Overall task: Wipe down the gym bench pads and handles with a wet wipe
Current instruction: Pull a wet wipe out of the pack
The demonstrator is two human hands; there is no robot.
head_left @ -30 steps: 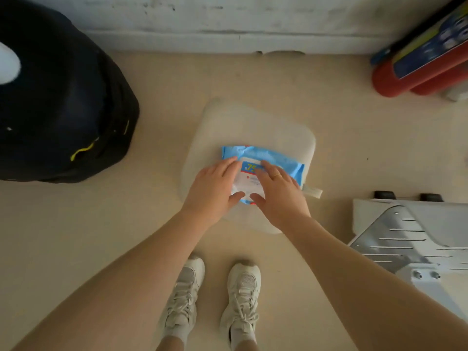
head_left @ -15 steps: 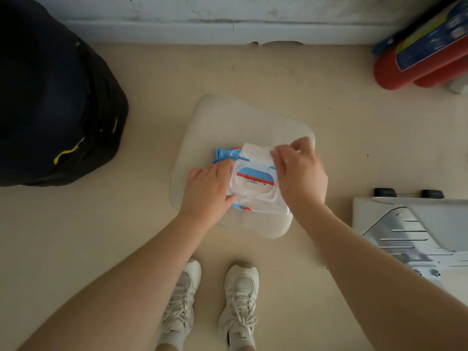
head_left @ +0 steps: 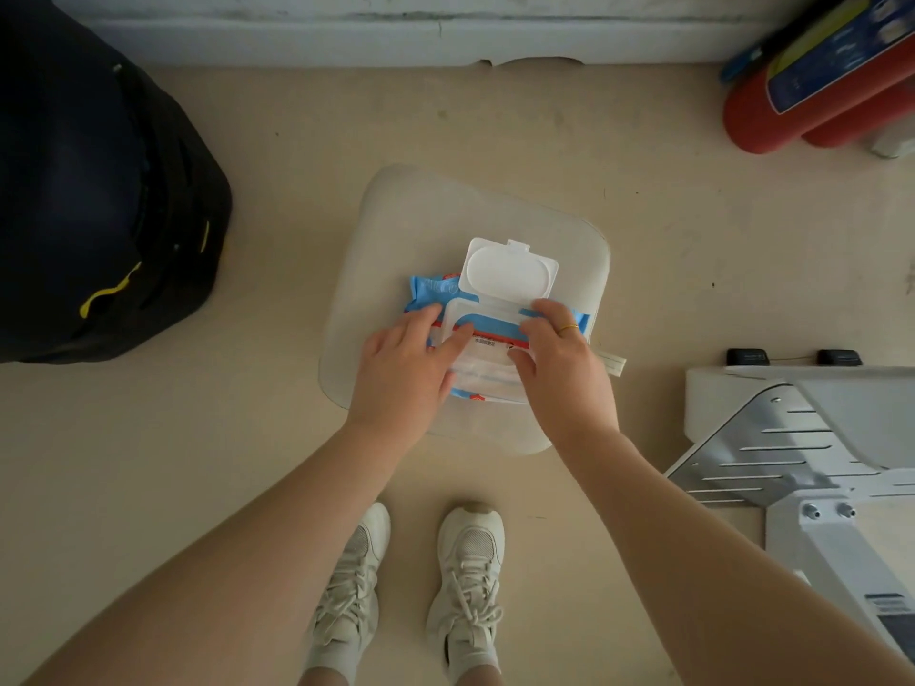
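Floor (head_left: 643,215) is beige, white baseboard wall (head_left: 396,32) at the far edge. Big black bag (head_left: 99,200) with yellow trim sits far left. White metal gym bench frame (head_left: 802,453) at right, slotted bracket and two bolts visible. Two red cylinders (head_left: 802,106) with a blue-yellow label lie top right, near the wall.

Centre: pale, translucent-looking square pad (head_left: 445,210) flat on the floor, small tag sticking out at its right edge. Person stands over it, white sneakers (head_left: 411,586) just below the pad, both bare arms reaching down.

Blue wet wipe pack (head_left: 431,289) lies on the pad, roughly in the middle. Its white flip lid (head_left: 510,274) is swung fully open, pointing toward the wall.

Left hand (head_left: 401,373) lies on the pack's left end, fingers fairly straight, pressing it down, not wrapped around it. Right hand (head_left: 559,358) is over the dispenser opening, thumb and fingers curled in; looks like a pinch at the seal or a wipe, but I cannot tell what it has, if anything. Gold ring (head_left: 568,328) on one right finger.
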